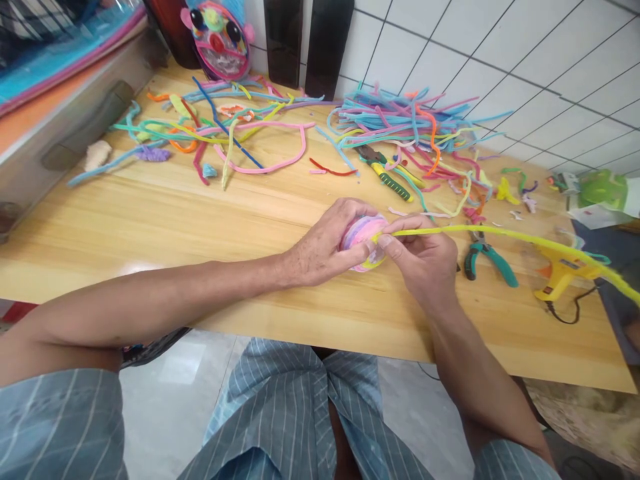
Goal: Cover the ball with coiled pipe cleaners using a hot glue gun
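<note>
My left hand [327, 247] is wrapped round a small round bundle [361, 230] of pink and purple coiled strands, its thumb pressed on the front. My right hand [423, 257] pinches a long yellow fuzzy strand [480, 229] at the right side of the bundle, where some yellow lies against it. From there the strand stretches right past the table's edge and out of view. Both hands are close together above the wooden table [210, 233], fingertips almost touching.
Behind the hands lie a pile of coloured fuzzy strands [385, 117], looser strands [273, 167] and yellow-green pliers [393, 183]. Teal-handled pliers [495, 263] and a yellow glue gun [560, 270] with a cord are at right. A decorated face [223, 47] stands at the back; a storage box [75, 133] is left.
</note>
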Demonstrator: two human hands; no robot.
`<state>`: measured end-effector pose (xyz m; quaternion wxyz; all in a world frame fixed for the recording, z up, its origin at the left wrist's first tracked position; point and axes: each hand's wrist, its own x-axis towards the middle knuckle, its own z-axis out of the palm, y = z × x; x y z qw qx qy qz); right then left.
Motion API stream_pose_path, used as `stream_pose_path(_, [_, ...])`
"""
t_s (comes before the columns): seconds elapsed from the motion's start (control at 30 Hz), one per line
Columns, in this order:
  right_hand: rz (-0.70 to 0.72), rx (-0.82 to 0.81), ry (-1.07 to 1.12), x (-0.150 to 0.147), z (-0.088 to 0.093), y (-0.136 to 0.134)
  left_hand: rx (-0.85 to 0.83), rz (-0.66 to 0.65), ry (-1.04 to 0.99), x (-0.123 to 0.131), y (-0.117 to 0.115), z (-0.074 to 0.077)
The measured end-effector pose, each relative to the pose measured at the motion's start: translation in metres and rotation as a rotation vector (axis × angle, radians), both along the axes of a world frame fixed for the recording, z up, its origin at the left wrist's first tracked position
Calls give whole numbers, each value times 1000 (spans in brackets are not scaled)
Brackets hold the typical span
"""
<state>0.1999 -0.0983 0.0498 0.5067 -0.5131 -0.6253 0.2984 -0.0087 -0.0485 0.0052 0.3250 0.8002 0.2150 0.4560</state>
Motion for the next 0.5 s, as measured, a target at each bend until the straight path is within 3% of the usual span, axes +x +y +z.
stream_pose_path(0.3, [61,-14,186,1,-3,6,-24,15,13,0,-1,1])
stream_pose_path(0.5, [28,-32,133,-1,-3,4,-18,6,5,1,-1,3])
